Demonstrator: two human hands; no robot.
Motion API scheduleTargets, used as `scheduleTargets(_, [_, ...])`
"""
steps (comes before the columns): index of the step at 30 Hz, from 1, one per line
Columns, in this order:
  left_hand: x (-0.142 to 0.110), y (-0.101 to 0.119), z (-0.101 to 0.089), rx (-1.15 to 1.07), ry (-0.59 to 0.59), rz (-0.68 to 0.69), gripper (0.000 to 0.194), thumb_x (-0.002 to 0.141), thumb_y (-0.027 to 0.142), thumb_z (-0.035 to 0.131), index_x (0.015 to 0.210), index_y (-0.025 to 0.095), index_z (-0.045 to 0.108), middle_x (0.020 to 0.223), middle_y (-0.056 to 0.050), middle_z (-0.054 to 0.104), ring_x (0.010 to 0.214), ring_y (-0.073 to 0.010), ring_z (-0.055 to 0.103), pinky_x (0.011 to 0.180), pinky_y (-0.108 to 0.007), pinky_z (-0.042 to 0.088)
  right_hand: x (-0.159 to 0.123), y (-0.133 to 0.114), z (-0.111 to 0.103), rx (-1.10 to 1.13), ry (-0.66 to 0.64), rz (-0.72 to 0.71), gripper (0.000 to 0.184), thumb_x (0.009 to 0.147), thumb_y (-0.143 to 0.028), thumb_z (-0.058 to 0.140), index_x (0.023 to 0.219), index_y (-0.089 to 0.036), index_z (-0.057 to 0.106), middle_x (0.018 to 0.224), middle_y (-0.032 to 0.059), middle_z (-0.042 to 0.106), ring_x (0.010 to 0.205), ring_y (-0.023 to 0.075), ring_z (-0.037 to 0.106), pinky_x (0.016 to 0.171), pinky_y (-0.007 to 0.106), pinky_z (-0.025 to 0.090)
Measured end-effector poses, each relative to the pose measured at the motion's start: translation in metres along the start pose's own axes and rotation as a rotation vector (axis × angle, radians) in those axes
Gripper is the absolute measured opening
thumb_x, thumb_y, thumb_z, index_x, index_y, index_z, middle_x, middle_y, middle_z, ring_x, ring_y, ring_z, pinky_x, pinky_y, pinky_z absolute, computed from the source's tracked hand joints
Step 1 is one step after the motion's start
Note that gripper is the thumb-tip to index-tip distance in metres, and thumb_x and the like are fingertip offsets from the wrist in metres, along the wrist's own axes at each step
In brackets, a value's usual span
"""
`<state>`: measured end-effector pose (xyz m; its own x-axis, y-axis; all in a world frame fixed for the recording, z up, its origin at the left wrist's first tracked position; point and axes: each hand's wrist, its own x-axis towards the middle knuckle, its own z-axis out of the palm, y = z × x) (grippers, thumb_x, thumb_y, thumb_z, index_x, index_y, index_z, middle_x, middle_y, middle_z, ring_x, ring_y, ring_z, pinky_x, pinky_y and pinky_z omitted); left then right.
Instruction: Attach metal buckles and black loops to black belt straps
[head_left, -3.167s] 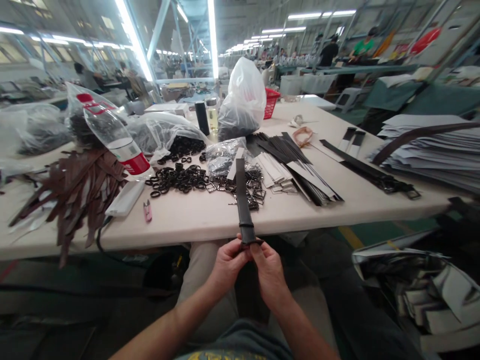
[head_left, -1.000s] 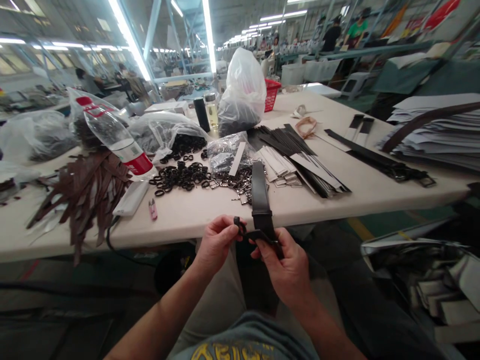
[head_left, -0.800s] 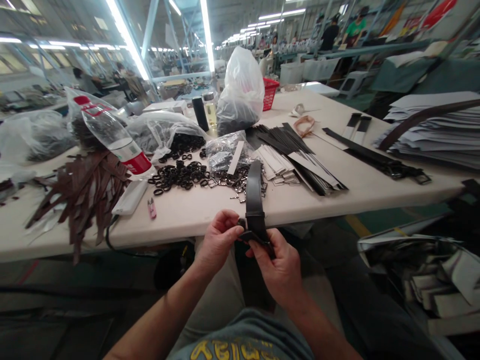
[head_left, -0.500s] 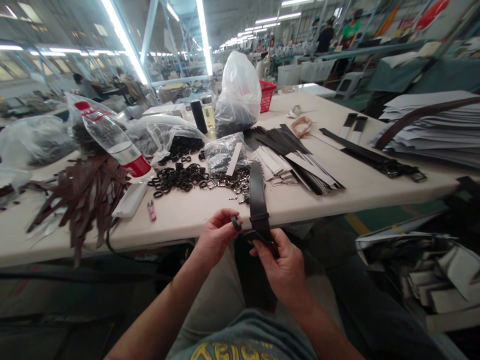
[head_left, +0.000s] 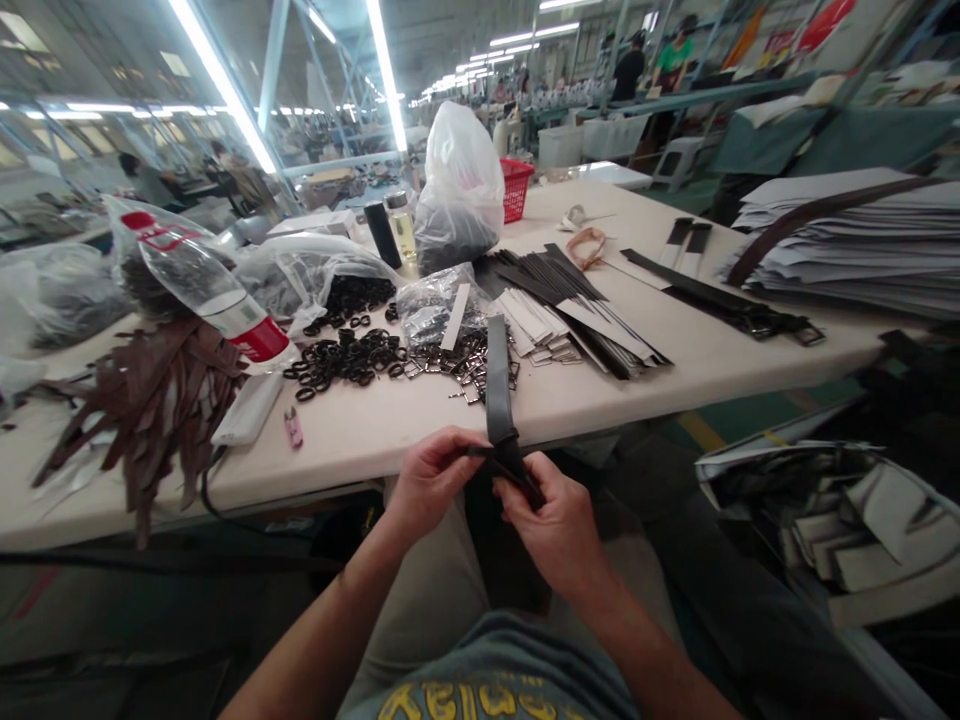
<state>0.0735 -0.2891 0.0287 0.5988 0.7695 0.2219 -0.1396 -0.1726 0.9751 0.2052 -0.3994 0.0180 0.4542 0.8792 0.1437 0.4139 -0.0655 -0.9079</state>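
Just off the table's front edge, my right hand [head_left: 556, 515] grips the folded end of a dark leather belt [head_left: 498, 385]. The belt's long part rises away from me and rests toward the table. A keeper band crosses the belt just above the fold. My left hand [head_left: 429, 482] pinches a small black belt loop [head_left: 478, 452] between thumb and fingers, right up against the belt's folded end. Fingers partly cover the loop, so whether it is around the belt I cannot tell. Beyond lie a heap of black belt loops [head_left: 352, 360] and a pile of metal buckle frames [head_left: 469, 375].
Pink thread snips [head_left: 293, 427] and a white power bank-like block [head_left: 247, 410] lie left, near brown leather strips [head_left: 150, 400] and a plastic bottle [head_left: 217, 290]. Black straps [head_left: 577, 300] lie right of centre. A bin of scraps [head_left: 832, 540] stands at the right.
My left hand has brought the belt loop rightward against the belt's folded end. My right hand keeps its hold, and the belt has turned slightly. The whole view has shifted a little.
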Motion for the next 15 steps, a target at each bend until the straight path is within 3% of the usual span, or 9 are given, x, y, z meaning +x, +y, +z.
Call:
scheduleTargets(4, [-0.002,0.003,-0.008,0.264,-0.088,0.194,0.017,0.087,0.017,0.064,0.1,0.019,0.075,0.097,-0.007,0.073,0.09,-0.0174,0.067,0.081,-0.027,0.052,0.003,-0.003,-0.003,0.146,-0.058,0.065,0.02,0.088,-0.037,0.059,0.079,-0.021,0.056,0.066,-0.001,0.064,0.053,0.0131,0.061,0.05,0.021,0.046])
scheduleTargets(8, [-0.008,0.001,-0.008,0.315,-0.079,0.234,0.02,0.086,0.018,0.066,0.103,0.021,0.076,0.097,-0.008,0.075,0.089,-0.019,0.069,0.082,-0.029,0.052,0.007,-0.008,-0.006,0.319,-0.106,0.135,0.023,0.087,-0.04,0.061,0.078,-0.019,0.056,0.065,-0.0009,0.064,0.048,0.0114,0.061,0.046,0.019,0.045])
scheduleTargets(11, [-0.014,-0.003,-0.002,0.211,-0.017,0.144,0.02,0.088,0.026,0.065,0.104,0.023,0.078,0.103,-0.009,0.075,0.092,-0.0204,0.067,0.083,-0.03,0.052,0.009,-0.01,-0.006,0.417,-0.129,0.174,0.026,0.085,-0.043,0.062,0.078,-0.019,0.056,0.065,-0.0003,0.065,0.046,0.0113,0.06,0.044,0.019,0.044])
scheduleTargets(15, [-0.017,-0.013,0.008,-0.136,0.156,-0.125,0.027,0.086,0.042,0.067,0.09,0.018,0.08,0.089,-0.007,0.074,0.071,-0.0147,0.06,0.066,-0.025,0.049,0.008,-0.01,-0.003,0.433,-0.143,0.196,0.028,0.084,-0.045,0.062,0.079,-0.019,0.056,0.065,-0.0004,0.065,0.047,0.0115,0.06,0.044,0.019,0.044])
